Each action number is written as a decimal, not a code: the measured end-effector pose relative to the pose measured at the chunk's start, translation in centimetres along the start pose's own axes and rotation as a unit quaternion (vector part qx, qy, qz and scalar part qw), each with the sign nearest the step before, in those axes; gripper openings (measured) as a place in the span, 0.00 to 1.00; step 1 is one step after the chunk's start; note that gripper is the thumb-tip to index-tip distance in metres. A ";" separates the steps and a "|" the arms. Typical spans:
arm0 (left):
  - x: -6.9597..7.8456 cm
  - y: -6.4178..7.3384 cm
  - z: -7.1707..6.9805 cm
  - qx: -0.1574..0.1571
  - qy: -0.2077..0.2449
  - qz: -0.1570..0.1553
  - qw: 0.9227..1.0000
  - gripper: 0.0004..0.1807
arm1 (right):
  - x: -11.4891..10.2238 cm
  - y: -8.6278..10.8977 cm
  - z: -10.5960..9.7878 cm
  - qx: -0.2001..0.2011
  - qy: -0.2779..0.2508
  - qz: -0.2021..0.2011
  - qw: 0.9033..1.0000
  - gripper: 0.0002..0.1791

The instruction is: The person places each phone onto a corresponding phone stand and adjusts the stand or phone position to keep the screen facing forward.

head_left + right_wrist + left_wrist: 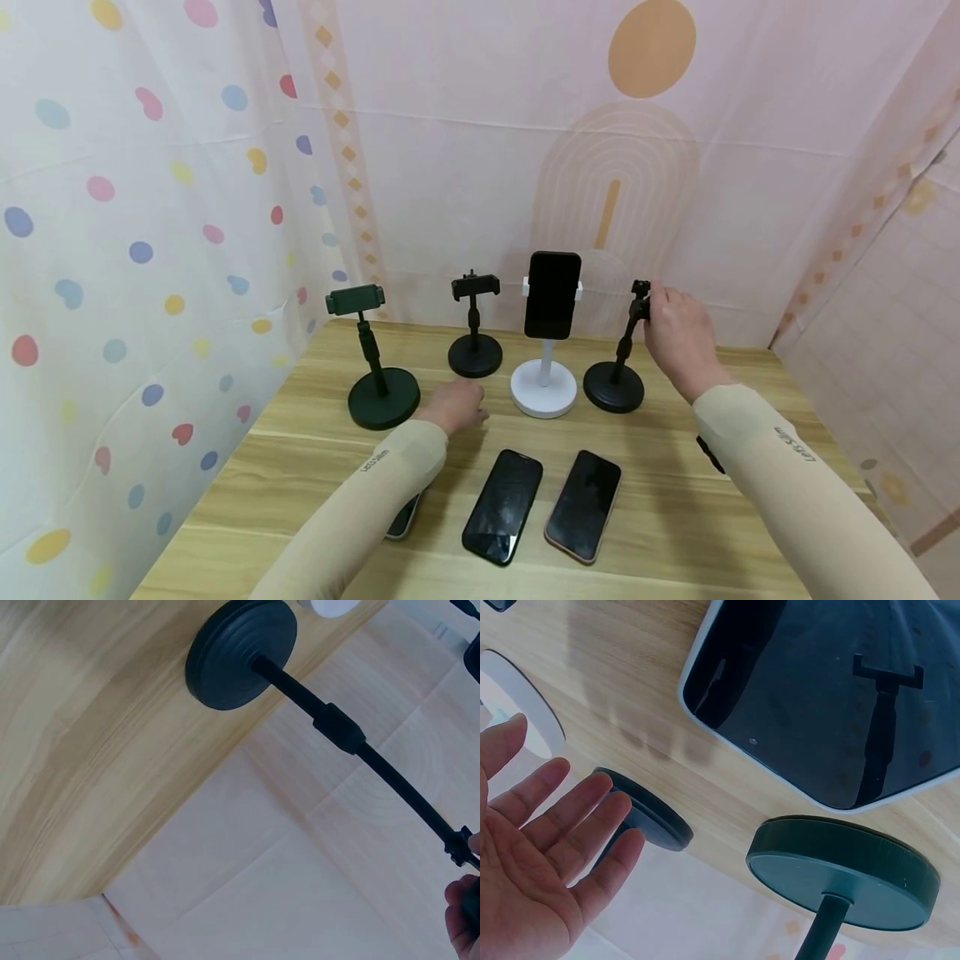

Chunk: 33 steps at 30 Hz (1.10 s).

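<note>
My right hand grips the clamp head of the black phone stand at the right; its pole leans a little toward that hand. In the right wrist view only some fingertips show, at the right edge on the clamp. My left hand is held above the table, holding nothing, its fingers spread and loosely bent in the left wrist view. Near it stand the dark green phone stand and a smaller black phone stand. The white phone stand carries an upright black phone.
Two dark-screened phones, one black and one with a pinkish edge, lie at the front of the wooden table. A third phone is partly hidden under my left forearm. Patterned curtains hang behind and beside.
</note>
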<state>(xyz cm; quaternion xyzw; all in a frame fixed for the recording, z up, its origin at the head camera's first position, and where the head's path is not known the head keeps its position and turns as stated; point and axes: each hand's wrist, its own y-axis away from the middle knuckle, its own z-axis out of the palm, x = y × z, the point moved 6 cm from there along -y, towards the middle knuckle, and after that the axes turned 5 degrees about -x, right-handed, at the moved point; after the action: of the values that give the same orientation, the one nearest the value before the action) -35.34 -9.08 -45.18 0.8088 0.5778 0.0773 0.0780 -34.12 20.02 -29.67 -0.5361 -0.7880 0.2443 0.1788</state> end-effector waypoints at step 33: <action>0.2 0.0 0.4 0.005 0.010 0.020 1.000 0.10 | 0.5 -2.9 -2.0 -0.168 -0.041 0.011 0.985 0.04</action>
<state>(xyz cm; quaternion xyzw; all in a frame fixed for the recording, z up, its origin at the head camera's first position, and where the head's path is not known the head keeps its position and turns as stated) -35.17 -8.91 -45.52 0.8199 0.5623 0.0844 0.0663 -35.42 20.02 -26.34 -0.5566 -0.8186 0.1322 0.0512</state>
